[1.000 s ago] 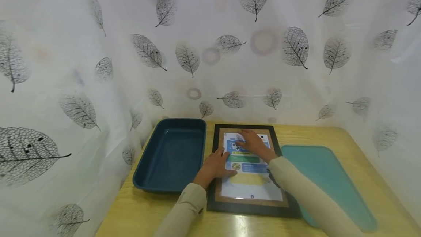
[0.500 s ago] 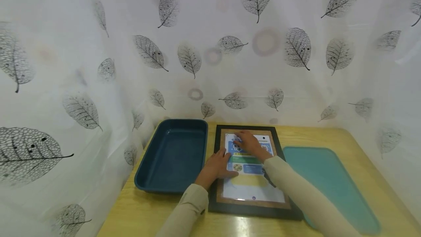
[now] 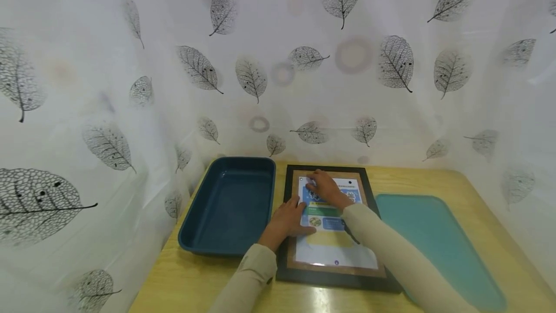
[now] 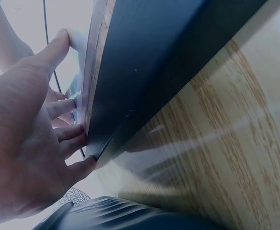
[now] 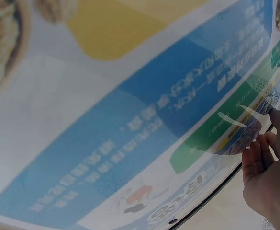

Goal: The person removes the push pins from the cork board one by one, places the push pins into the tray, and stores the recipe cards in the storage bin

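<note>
Sleeves: beige cuffs at both wrists, the left sleeve (image 3: 247,277) and the right sleeve (image 3: 404,255) reaching in from the near edge.
Wood-grain tabletop (image 3: 173,284): pale yellow, under everything, glossy at the near side.
Teal tray (image 3: 438,235): shallow, with rounded corners, flat on the right; the right sleeve passes over its left part.
Black picture frame (image 3: 339,278): lies flat at the middle of the table, between the two trays, with a brown inner border (image 3: 335,268) around a white printed poster (image 3: 327,240).
Poster print: blue, green and yellow panels and a round food picture; the smaller lettering is too blurred to read.
Dark blue deep tray (image 3: 226,206): left of the frame, just beside it, with rounded corners and raised walls.
Left hand (image 3: 287,219): spread wide over the frame's left side, thumb toward the right on the poster, other fingertips touching along the border; it grips nothing.
Right hand (image 3: 327,190): farther off, fingers loosely bent across the poster's far left part, covering some of the heading; it seems to rest there without gripping.
Leaf-print curtain (image 3: 278,28): whitish, with dark skeleton leaves, behind the table and along both sides.
</note>
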`<state>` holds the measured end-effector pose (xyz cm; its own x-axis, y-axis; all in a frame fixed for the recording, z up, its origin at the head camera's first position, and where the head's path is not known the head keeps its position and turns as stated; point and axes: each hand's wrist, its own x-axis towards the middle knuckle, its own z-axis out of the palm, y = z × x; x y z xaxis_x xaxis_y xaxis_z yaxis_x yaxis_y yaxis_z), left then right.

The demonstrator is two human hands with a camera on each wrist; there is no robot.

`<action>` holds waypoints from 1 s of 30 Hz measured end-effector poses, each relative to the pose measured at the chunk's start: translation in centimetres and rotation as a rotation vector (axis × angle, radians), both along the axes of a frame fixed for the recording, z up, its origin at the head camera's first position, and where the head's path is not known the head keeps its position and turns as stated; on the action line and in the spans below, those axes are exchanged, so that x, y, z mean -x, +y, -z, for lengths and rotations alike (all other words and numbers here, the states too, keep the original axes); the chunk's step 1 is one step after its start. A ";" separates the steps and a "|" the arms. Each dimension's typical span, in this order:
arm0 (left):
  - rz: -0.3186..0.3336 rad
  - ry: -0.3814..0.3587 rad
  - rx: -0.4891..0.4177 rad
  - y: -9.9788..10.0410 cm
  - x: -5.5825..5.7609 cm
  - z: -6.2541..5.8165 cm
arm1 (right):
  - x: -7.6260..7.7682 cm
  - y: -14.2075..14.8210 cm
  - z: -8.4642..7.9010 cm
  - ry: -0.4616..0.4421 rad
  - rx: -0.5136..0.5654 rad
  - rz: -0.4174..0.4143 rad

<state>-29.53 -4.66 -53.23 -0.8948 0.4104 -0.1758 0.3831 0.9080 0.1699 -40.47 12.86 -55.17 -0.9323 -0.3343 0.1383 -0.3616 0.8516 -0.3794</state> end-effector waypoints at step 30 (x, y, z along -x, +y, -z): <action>0.001 0.010 0.027 0.3 -0.1 -0.3 | 2.1 -1.7 -0.1 0.014 0.017 -0.044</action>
